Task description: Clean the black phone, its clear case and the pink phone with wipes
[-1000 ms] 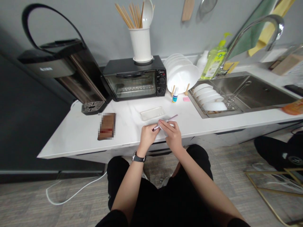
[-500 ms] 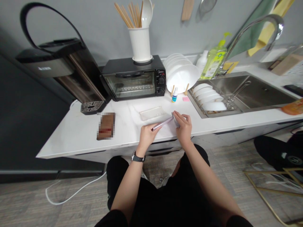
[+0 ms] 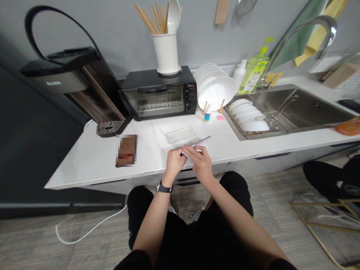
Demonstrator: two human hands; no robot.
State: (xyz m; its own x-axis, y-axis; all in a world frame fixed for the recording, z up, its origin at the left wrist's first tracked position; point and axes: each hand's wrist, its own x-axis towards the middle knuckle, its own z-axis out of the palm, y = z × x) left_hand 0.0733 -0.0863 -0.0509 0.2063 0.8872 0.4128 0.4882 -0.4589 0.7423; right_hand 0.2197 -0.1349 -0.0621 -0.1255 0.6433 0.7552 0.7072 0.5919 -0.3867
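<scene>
My left hand (image 3: 176, 163) and right hand (image 3: 200, 163) are together, both clamped on a slim mauve stick (image 3: 204, 140) over the white table (image 3: 84, 168). A clear plastic tray (image 3: 180, 135) lies just beyond them.

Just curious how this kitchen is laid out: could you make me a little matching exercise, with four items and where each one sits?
Items:
1. Chopsticks
2. Dish soap
3. Clear tray
4. Toaster oven

Places:
A. On the counter, just beyond the left hand
B. Standing in a white cup
C. Under the white cup
D. Behind the sink, beside the faucet

Pairs: 1-B, 2-D, 3-A, 4-C
</scene>
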